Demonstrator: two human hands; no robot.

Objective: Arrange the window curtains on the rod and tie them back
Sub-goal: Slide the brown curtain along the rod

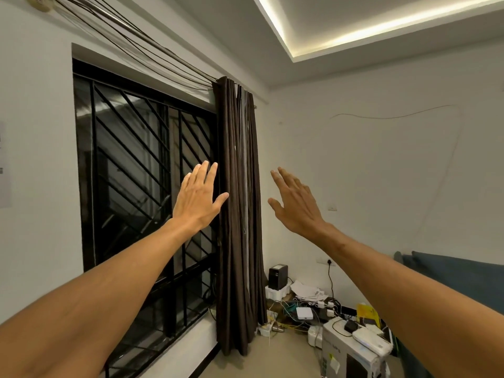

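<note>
Your left hand (197, 199) is reaching up with its fingers straight and close together, the thumb tip lying over the left edge of the dark brown curtains (237, 186); contact cannot be told. Your right hand (293, 203) is hovering spread just right of them, holding nothing. The curtains are hanging bunched at the right end of the rod (120, 21), beside the barred window (136, 173).

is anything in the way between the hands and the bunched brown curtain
Nothing visible. The left hand is open with its thumb tip at the left edge of the curtain; the right hand is open in free air just right of it, with only bare wall behind.
</note>
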